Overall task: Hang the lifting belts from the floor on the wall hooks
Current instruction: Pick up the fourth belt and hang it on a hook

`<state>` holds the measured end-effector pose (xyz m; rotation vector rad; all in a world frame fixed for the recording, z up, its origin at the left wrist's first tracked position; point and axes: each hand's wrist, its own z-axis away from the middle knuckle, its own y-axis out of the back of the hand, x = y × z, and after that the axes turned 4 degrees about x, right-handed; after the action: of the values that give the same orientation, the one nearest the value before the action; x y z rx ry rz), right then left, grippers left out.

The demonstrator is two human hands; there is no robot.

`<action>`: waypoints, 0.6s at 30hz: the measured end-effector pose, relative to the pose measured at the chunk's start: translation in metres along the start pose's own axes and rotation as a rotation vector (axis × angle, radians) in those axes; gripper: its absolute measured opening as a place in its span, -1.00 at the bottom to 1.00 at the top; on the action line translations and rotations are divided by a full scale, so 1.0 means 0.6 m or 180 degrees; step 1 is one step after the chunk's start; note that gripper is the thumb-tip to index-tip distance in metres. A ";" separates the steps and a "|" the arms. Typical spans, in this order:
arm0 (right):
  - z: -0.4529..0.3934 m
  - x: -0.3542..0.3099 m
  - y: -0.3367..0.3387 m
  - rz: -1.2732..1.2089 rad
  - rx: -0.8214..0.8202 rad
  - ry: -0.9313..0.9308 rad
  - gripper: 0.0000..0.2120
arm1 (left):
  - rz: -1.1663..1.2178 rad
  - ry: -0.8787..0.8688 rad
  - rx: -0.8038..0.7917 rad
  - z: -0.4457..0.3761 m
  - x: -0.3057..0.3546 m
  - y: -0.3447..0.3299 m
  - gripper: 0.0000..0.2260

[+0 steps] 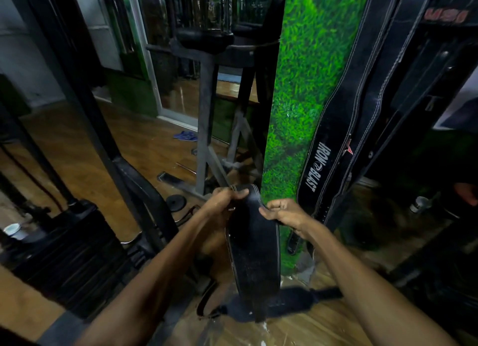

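Both hands gripped the top of a wide black leather lifting belt with pale stitching (252,252): the left hand (222,203) curled round its upper edge, the right hand (287,215) pinching its right side. It hung down before a green grass-patterned wall panel (307,92). Beside it, a black "Iron Blast" belt (328,149) hung against the panel. Another dark belt (287,304) lay on the wooden floor (144,141).

You have 1 view only, from the camera on your head, looking forward and steeply down along both forearms. It sits close to your left hand (224,203) and right hand (285,214), which meet near the middle of the picture, with the wooden floor (144,139) below and the green wall panel (307,87) just ahead. The wide lens bends the edges, and no second view shares this scene.
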<state>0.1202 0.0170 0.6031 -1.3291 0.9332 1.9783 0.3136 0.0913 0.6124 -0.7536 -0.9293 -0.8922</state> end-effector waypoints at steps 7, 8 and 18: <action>-0.020 -0.048 0.011 -0.0744 0.0019 -0.0614 -0.55 | 0.0377 -0.0655 -0.0296 0.002 -0.057 -0.012 -0.50; -0.024 -0.051 0.003 -0.0768 0.0023 -0.0659 -0.57 | 0.0392 -0.0744 -0.0353 0.002 -0.054 -0.015 -0.48; -0.070 -0.087 -0.002 -0.1971 0.1063 -0.0147 -0.84 | -0.1071 -0.0885 -0.0574 0.012 -0.064 0.016 -0.58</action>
<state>0.1613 -0.0197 0.6409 -1.1886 0.6807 1.3122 0.3076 0.1131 0.5794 -0.9067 -1.2578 -1.1975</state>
